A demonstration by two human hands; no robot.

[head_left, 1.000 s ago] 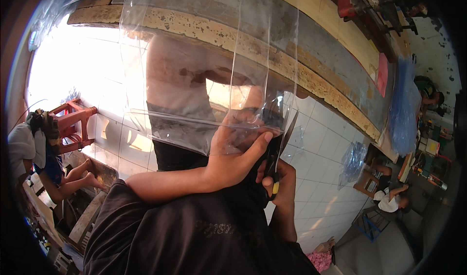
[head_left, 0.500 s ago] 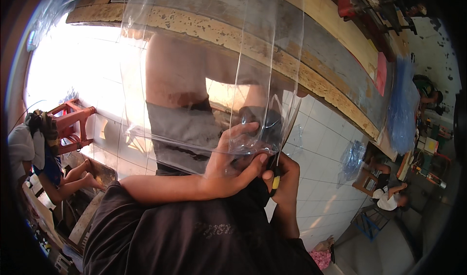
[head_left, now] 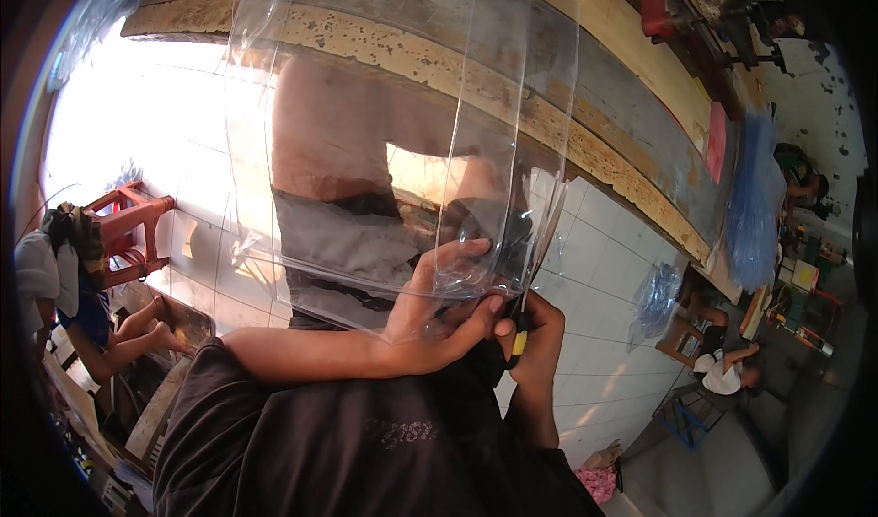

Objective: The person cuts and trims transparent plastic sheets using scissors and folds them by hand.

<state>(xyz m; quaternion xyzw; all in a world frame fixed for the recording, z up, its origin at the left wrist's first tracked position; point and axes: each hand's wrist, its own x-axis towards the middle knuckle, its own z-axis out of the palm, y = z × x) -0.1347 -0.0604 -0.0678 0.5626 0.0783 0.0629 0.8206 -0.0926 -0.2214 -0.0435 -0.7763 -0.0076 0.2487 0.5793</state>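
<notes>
A large clear plastic pouch (head_left: 352, 142) with straight seams hangs in front of me, and my legs show through it. My left hand (head_left: 430, 325) pinches its lower right corner between thumb and fingers. Just to the right, my right hand (head_left: 541, 334) grips scissors (head_left: 519, 343) with black and yellow handles. The blades point up along the pouch's right edge, close by my left thumb. Whether they are touching the plastic at the corner is hard to make out through the glare.
Beyond the pouch runs a worn wooden workbench (head_left: 631, 197). A red plastic stool (head_left: 133, 233) stands at left, near another person's legs (head_left: 137, 334). Blue-tinted plastic sheets (head_left: 752, 206) hang at the bench's right end. A crumpled clear plastic piece (head_left: 657, 302) lies on the tiled floor (head_left: 594, 352). Another person (head_left: 722, 371) sits far right.
The pouch's right side has shifted slightly rightward. Both hands keep nearly the same place and grip, with the scissors still at the corner.
</notes>
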